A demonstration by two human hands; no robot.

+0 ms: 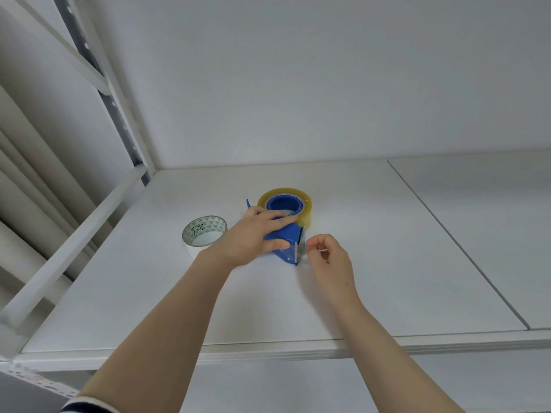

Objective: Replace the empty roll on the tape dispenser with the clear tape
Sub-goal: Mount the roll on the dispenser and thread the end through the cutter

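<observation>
Nearest the front edge of the white shelf (387,308) two bare forearms reach in. The right hand (331,257) hovers just right of the dispenser's cutter, thumb and forefinger pinched narrow together; they seem to hold the free end of the tape, though the clear film is too faint to be sure. The left hand (253,236) lies over the tape dispenser (284,236), fingers spread across its top and thumb pressed on its near side, holding it down against the shelf.

The dispenser is blue and lies flat near the middle of the shelf, its long axis running from the near end to the far end. The serrated blade (297,251) is at the near end, pointing toward the front edge and slightly right, just beside the right fingertips. At the far end sits the clear tape (284,201), a yellowish roll already seated on the blue hub, its opening facing up.

I judge the swap largely done, with what remains being to draw the tape end over the blade. That pull turns on the right hand being the nearer one to the cutter, with the roll lying beyond it along the dispenser's axis.

Left of the dispenser, close by it, lies the empty roll (204,234), a white core with a green-patterned inside, also flat.
</observation>
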